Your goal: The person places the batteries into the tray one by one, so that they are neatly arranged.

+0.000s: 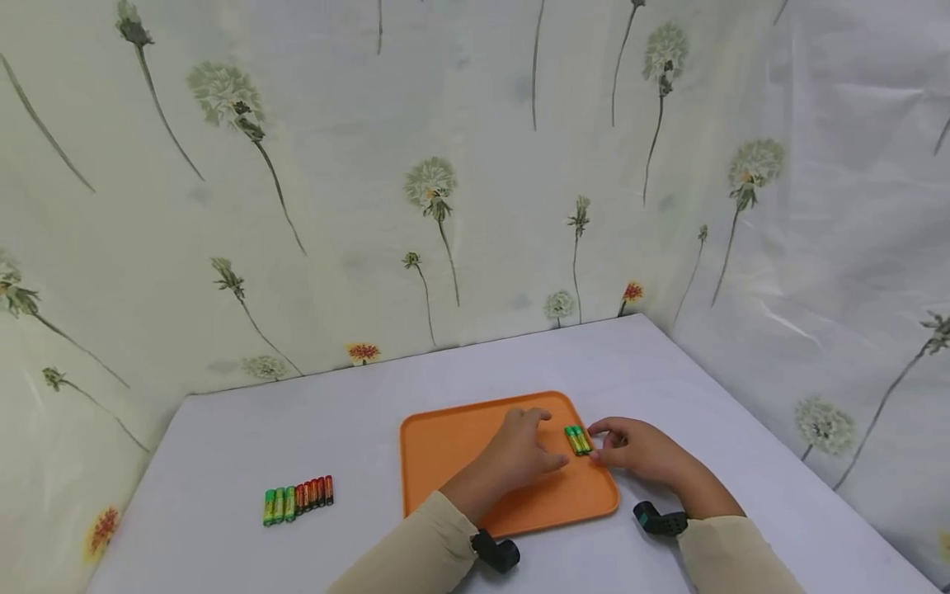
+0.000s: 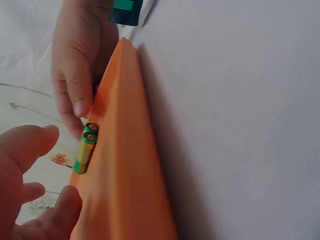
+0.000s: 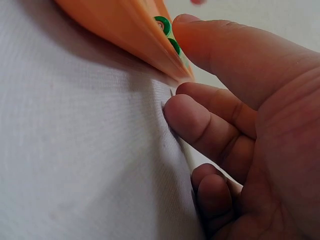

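A small row of green-and-yellow batteries (image 1: 577, 440) lies side by side near the right edge of the orange tray (image 1: 445, 445). My right hand (image 1: 641, 450) is at the tray's right rim, its thumb and index fingertips right beside the row. In the right wrist view the thumb (image 3: 220, 45) overlaps the battery ends (image 3: 161, 25), and the other fingers are loosely bent outside the tray. Over the middle of the tray is my left hand (image 1: 512, 454), thumb and fingers spread apart with nothing between them. The left wrist view has its fingertips (image 2: 67, 200) a short way from the batteries.
Left of the tray, on the white table (image 1: 356, 429), several green batteries (image 1: 279, 505) and several thinner red-and-black batteries (image 1: 315, 492) stand in one row. A flower-patterned curtain (image 1: 490, 165) rises behind the table's back and right edges. Each wrist wears a black device (image 1: 496, 551).
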The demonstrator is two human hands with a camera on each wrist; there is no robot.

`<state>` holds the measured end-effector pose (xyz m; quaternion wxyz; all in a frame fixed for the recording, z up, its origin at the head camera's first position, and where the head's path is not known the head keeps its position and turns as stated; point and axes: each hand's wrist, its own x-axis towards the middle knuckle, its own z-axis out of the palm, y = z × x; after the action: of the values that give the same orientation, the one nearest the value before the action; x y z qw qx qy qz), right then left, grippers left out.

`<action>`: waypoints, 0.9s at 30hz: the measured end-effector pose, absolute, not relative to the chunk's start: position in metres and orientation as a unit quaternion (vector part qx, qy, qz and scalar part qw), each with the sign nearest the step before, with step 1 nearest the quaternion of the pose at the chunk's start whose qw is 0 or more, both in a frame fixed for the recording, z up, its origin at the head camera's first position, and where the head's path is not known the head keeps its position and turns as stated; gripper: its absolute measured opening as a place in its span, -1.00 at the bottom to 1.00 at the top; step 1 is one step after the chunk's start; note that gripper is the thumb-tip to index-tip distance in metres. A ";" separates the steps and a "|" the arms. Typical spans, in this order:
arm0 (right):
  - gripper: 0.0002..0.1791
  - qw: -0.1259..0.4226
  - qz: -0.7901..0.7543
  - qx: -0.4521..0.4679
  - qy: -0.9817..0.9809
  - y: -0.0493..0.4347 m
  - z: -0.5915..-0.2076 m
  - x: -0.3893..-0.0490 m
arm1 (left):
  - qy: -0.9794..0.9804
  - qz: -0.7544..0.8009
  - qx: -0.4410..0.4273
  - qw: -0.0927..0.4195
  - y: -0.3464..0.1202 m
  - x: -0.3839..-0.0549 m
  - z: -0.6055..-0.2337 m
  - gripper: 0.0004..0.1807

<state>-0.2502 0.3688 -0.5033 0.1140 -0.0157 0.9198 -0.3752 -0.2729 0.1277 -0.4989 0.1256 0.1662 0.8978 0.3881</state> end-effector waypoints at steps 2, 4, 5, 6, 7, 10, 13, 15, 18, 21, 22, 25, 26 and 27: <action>-0.41 0.115 -0.376 -0.016 0.919 0.368 -0.505 -0.251 | 0.893 0.397 0.168 0.125 0.119 -0.271 -0.495 -0.25; -0.41 0.115 -0.374 -0.011 0.920 0.367 -0.506 -0.252 | 0.885 0.411 0.177 0.126 0.110 -0.268 -0.490 -0.29; -0.41 0.115 -0.372 -0.008 0.921 0.367 -0.506 -0.252 | 0.880 0.420 0.182 0.127 0.106 -0.266 -0.488 -0.31; -0.41 0.115 -0.370 -0.006 0.922 0.367 -0.507 -0.252 | 0.874 0.429 0.189 0.128 0.101 -0.264 -0.486 -0.33; -0.41 0.115 -0.368 -0.004 0.923 0.366 -0.507 -0.252 | 0.870 0.434 0.197 0.125 0.097 -0.262 -0.484 -0.35; -0.40 0.115 -0.364 -0.002 0.924 0.366 -0.508 -0.253 | 0.858 0.451 0.218 0.110 0.082 -0.255 -0.478 -0.43; -0.38 0.115 -0.362 -0.002 0.925 0.366 -0.509 -0.254 | 0.850 0.465 0.231 0.087 0.068 -0.247 -0.473 -0.51; -0.37 0.115 -0.362 -0.003 0.925 0.366 -0.509 -0.255 | 0.846 0.474 0.233 0.074 0.059 -0.241 -0.471 -0.55; -0.36 0.116 -0.363 -0.005 0.924 0.366 -0.509 -0.256 | 0.841 0.485 0.233 0.059 0.044 -0.233 -0.467 -0.59; -0.36 0.116 -0.362 -0.012 0.925 0.365 -0.508 -0.256 | 0.840 0.491 0.226 0.048 0.028 -0.226 -0.462 -0.63; -0.37 0.115 -0.362 -0.014 0.925 0.365 -0.508 -0.256 | 0.839 0.494 0.223 0.046 0.022 -0.224 -0.460 -0.64; -0.39 0.113 -0.357 -0.016 0.927 0.364 -0.507 -0.255 | 0.843 0.495 0.204 0.041 0.005 -0.218 -0.457 -0.68; -0.39 0.112 -0.355 -0.017 0.928 0.365 -0.506 -0.254 | 0.844 0.497 0.198 0.040 -0.001 -0.216 -0.457 -0.69; -0.40 0.113 -0.354 -0.015 0.928 0.365 -0.506 -0.254 | 0.845 0.499 0.190 0.041 -0.006 -0.214 -0.456 -0.70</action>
<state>-0.2538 0.3647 -0.5063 0.1127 -0.0151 0.9283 -0.3541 -0.2139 -0.0060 -0.4565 0.0409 0.1898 0.8445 0.4991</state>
